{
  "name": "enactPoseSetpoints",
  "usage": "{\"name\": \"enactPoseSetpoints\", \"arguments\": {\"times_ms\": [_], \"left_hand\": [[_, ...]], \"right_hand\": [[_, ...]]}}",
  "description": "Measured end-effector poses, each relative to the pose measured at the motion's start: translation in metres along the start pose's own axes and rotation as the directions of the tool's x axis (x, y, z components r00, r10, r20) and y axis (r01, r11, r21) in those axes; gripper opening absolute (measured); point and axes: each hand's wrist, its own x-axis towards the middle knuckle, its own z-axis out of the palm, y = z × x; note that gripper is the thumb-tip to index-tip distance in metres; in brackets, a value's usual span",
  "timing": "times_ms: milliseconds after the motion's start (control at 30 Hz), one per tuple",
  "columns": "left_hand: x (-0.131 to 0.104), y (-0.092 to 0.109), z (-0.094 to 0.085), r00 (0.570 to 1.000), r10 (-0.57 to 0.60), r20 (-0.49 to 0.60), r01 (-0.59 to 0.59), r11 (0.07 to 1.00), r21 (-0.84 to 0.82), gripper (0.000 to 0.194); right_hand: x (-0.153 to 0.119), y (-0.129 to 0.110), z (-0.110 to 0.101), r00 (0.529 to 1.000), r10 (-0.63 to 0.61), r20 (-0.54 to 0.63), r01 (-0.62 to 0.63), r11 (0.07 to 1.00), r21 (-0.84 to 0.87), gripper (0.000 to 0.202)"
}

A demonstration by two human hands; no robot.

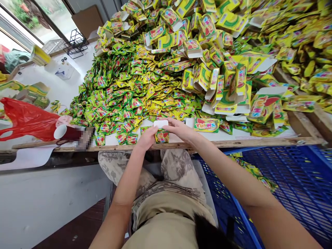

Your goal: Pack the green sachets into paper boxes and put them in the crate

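Both my hands meet at the table's front edge around a small candy box (162, 137), its white flap (160, 123) facing up. My left hand (147, 138) grips the box from the left side. From the right, my right hand (178, 129) has its fingers at the flap and the box's far edge. Just right of my hands a flat yellow-green carton (206, 125) printed TWINS lies on the table. Green wrapped candies (127, 138) lie to the left of my left hand, with a large heap of green and yellow packets (145, 90) beyond.
Folded and open TWINS cartons (204, 76) are piled behind and to the right. A blue plastic crate (293, 186) stands below the table at right. At left are a red plastic bag (28, 119), a dark cup (67, 132) and a black wire rack (76, 43).
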Motion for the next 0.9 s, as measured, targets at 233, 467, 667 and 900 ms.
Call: {"name": "enactPoseSetpoints", "arguments": {"times_ms": [233, 467, 667, 900], "left_hand": [[0.017, 0.023, -0.007, 0.983, -0.181, 0.033, 0.174, 0.973, 0.15, 0.038], [0.004, 0.01, -0.017, 0.889, 0.455, 0.057, -0.392, 0.689, 0.61, 0.021], [-0.007, 0.003, -0.018, 0.88, 0.47, 0.062, -0.402, 0.671, 0.623, 0.024], [-0.004, 0.012, 0.0, 0.883, 0.468, -0.031, -0.345, 0.694, 0.632, 0.022]], "right_hand": [[0.004, -0.001, -0.007, 0.996, -0.083, 0.024, 0.085, 0.995, -0.056, 0.039], [-0.014, -0.005, -0.011, 0.898, -0.434, 0.076, 0.414, 0.771, -0.484, 0.016], [-0.018, -0.003, -0.005, 0.903, -0.427, 0.051, 0.389, 0.761, -0.519, 0.017], [-0.012, 0.001, 0.0, 0.955, -0.274, -0.112, 0.228, 0.921, -0.315, 0.032]]}}
